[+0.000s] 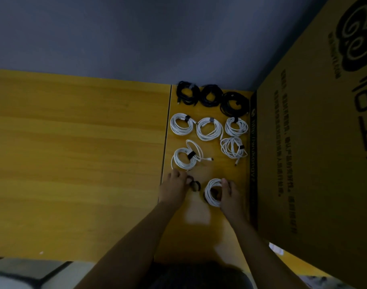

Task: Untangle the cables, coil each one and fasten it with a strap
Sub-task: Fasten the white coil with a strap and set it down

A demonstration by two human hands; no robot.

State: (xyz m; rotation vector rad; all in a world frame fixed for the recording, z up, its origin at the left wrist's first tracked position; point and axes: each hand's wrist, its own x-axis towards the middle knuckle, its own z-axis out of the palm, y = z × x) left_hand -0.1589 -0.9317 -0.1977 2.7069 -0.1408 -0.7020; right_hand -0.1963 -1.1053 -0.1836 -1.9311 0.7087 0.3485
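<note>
— Where do the finished coils lie?
— On the yellow wooden worktop (78, 142), right part; three black coiled cables (211, 97) farthest back; four white strapped coils (208, 128) before them; a fifth white coil (183, 158) nearer, left.
— And the tall printed cardboard box (316, 142)?
— Right of them all, standing on the worktop's edge.

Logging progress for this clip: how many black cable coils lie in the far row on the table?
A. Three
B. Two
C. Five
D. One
A: three black coils sit side by side in the far row, the left coil, the middle coil and the right coil, with the white coils all nearer the person.
</note>
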